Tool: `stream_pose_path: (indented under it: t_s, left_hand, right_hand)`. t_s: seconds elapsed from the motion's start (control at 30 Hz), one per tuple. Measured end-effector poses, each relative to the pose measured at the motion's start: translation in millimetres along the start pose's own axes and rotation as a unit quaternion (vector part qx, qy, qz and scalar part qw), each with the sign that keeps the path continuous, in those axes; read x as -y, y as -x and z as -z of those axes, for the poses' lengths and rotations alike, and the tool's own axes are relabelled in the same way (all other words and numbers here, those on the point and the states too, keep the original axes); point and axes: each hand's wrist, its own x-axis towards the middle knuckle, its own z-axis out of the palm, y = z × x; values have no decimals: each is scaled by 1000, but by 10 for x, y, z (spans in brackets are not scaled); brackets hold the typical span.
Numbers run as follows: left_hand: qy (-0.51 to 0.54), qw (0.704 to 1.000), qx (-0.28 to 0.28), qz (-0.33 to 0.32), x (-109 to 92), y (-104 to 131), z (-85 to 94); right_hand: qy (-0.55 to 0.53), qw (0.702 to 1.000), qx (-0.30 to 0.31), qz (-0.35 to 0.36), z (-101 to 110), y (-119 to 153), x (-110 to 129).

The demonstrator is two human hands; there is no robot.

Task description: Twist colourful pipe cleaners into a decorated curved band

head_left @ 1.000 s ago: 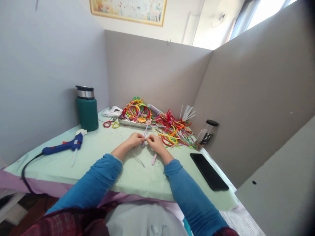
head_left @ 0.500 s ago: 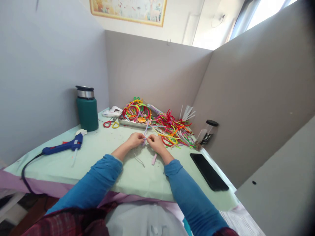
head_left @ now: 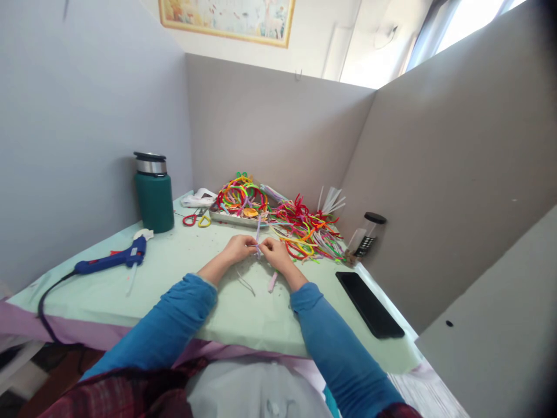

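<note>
My left hand [head_left: 240, 248] and my right hand [head_left: 274, 251] meet over the middle of the table, fingertips pinched together. Between them is a lilac pipe cleaner [head_left: 258, 227], one end pointing up and away from me and a short bit showing below the fingers. Both hands grip it; the exact spot is partly covered by the fingers. Under my right wrist lies a small pink piece [head_left: 272, 282]. A thin pale strand [head_left: 246, 283] rests on the cloth below my left hand.
Behind the hands are a metal tray [head_left: 235, 219] of coloured loops and a heap of pipe cleaners [head_left: 304, 223]. At left sit a blue glue gun [head_left: 113, 258], a green bottle [head_left: 154, 197] and scissors [head_left: 196, 220]. A black phone [head_left: 369, 305] and a clear jar [head_left: 369, 235] are at right.
The lilac pipe cleaner has turned slightly, its upper end now more upright. The left fingers have shifted a little; both arms stay in place.
</note>
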Motion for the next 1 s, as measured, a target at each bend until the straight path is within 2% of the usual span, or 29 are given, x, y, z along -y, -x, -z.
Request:
stream_pose_path:
  t_s: [0.2, 1.0]
  left_hand:
    - [22, 999, 12, 20, -28, 19, 16]
    - [6, 1000, 18, 19, -23, 15, 27]
  right_hand:
    - [-3, 1000, 1, -1, -3, 0, -6]
    - [0, 1000, 3, -16, 8, 1, 0]
